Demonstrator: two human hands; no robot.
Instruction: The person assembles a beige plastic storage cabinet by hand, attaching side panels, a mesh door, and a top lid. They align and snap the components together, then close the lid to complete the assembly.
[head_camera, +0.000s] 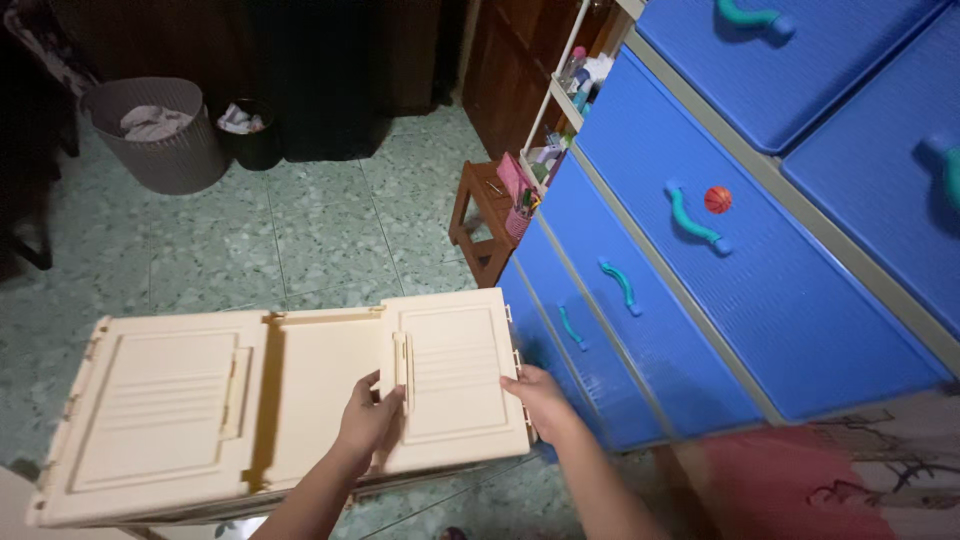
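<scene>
The cream plastic storage box (270, 410) stands on the tiled floor (300, 240) beside the blue drawers (720, 300). The left hand (368, 420) and the right hand (540, 398) pinch the right lid flap (455, 375) at its edges, fingers curled. The flap looks light, stiff and smooth; the edges probably give the best hold.

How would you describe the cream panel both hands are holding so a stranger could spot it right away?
Start at the blue drawer chest on the right; beside it stands a cream plastic box. The right-hand lid flap is gripped by the left hand and right hand. Unlike the left flap, it sits raised and nearer the chest.
</scene>
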